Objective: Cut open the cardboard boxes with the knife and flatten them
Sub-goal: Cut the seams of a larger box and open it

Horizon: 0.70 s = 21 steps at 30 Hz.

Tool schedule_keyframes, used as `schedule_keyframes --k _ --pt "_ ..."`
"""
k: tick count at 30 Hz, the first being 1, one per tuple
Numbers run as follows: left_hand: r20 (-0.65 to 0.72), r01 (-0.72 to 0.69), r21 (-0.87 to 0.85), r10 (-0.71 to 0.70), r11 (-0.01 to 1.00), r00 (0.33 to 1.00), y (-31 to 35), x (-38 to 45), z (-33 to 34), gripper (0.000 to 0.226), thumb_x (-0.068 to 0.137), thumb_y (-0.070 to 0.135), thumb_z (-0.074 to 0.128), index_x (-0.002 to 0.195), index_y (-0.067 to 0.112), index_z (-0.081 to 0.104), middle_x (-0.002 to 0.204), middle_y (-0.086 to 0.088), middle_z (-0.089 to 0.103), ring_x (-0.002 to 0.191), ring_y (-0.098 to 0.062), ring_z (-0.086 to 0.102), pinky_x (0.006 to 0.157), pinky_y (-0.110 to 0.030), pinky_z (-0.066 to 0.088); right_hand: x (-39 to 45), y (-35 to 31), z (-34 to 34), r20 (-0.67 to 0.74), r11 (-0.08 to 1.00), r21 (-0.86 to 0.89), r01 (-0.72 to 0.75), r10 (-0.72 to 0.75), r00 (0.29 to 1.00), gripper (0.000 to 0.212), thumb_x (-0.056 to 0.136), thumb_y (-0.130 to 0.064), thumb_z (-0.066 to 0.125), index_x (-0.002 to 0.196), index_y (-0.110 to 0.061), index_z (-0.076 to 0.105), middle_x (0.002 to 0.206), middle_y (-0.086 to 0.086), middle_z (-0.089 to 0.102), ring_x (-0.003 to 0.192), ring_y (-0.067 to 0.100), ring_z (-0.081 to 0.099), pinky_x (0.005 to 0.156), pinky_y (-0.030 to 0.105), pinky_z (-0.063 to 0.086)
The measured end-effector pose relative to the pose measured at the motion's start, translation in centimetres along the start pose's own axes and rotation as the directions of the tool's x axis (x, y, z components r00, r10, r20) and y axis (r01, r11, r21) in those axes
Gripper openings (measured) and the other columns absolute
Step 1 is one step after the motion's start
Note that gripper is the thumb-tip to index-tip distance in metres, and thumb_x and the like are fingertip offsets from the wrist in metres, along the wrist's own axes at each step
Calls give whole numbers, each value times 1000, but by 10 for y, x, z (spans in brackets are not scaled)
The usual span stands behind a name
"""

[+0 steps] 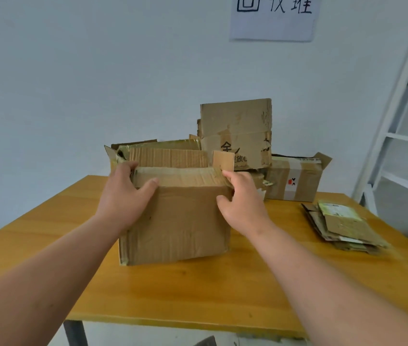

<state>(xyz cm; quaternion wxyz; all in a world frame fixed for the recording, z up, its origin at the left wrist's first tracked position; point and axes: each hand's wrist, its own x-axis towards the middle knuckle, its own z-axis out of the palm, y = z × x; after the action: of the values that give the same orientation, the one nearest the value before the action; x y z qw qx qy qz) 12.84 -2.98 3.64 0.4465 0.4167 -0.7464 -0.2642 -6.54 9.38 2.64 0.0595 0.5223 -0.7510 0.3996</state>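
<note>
A brown cardboard box [180,226] stands upright in the middle of the wooden table [173,295], its top flaps open. My left hand [125,196] grips the box's top left edge, fingers over the rim and thumb on the front face. My right hand [241,198] grips the top right corner the same way. Behind it a taller box [237,131] with black printed characters stands upright, and a taped box [295,178] lies on its side at the back right. No knife is in view.
A stack of flattened cardboard [342,228] lies near the table's right edge. A white shelf unit [407,136] stands to the right of the table. A paper sign [272,16] hangs on the white wall behind.
</note>
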Motion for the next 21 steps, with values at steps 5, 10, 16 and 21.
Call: schedule_keyframes --k 5,10,16,21 --pt "147 -64 -125 82 990 986 21 -23 5 60 86 26 63 141 28 37 135 4 39 120 -19 43 102 -49 43 -25 7 -35 -113 999 -17 -43 41 993 64 93 -26 65 150 -22 36 141 -1 37 129 17 43 108 29 37" --pt "257 -88 -191 137 978 957 38 -37 18 69 84 8 61 144 28 34 137 2 42 121 -20 45 103 -48 44 -49 23 -68 -161 991 -10 -134 130 978 71 93 -27 68 153 -22 30 148 1 36 136 18 39 111 30 33" --pt "373 -102 -223 181 969 910 47 -43 41 80 85 -2 60 146 39 30 147 11 35 130 -19 40 105 -49 43 -66 45 -81 -191 968 66 -243 252 949 102 86 -27 76 156 -37 2 151 -2 42 132 21 49 107 47 45" --pt "427 -96 -187 169 978 888 47 -30 55 86 85 -7 60 148 43 28 157 21 15 143 -16 24 113 -49 34 -62 56 -84 -154 964 25 -266 267 951 66 91 -28 70 147 -23 35 140 -2 52 115 14 53 91 30 45"
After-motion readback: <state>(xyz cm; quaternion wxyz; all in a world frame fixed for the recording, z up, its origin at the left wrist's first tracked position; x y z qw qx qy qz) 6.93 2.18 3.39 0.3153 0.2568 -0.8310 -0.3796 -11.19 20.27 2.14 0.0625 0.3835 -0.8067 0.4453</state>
